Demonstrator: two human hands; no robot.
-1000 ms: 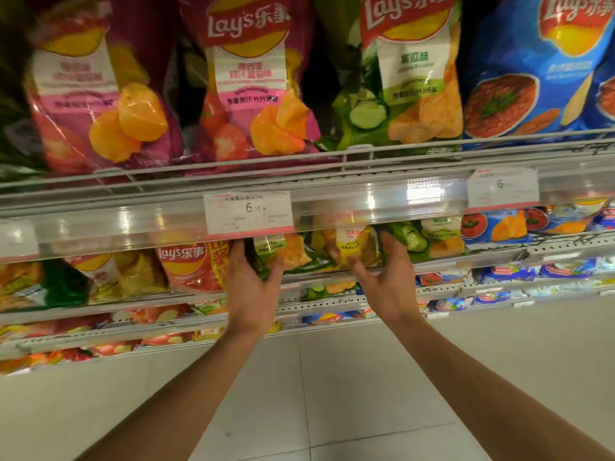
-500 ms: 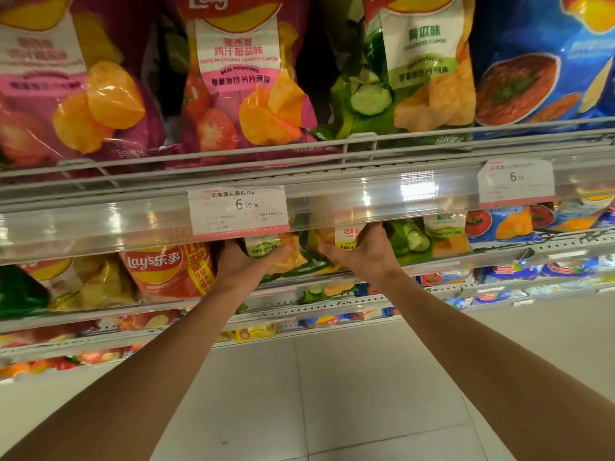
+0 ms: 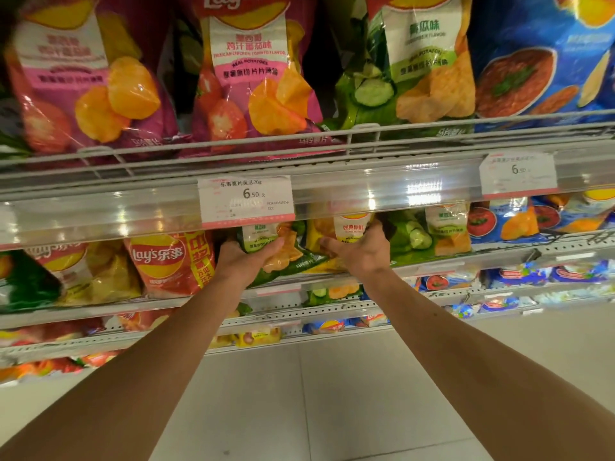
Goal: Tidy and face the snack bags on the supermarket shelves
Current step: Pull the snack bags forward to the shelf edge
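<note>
Supermarket shelves [image 3: 332,274] carry rows of Lay's crisp bags above a pale tiled floor. On the second shelf, beside a red Lay's bag [image 3: 166,261], the left hand [image 3: 243,261] grips a green cucumber bag [image 3: 276,251]; the right hand [image 3: 362,251] grips a yellow classic bag [image 3: 339,227] just beside it.

Your left hand [image 3: 238,261] grips a green cucumber bag [image 3: 279,251], tilted, on the second shelf [image 3: 466,261]. Your right hand [image 3: 361,252] holds a yellow bag [image 3: 336,231] just beside it, upright. Another green bag [image 3: 429,232] stands to the right, facing out. A red bag [image 3: 169,261] sits to the left.
</note>
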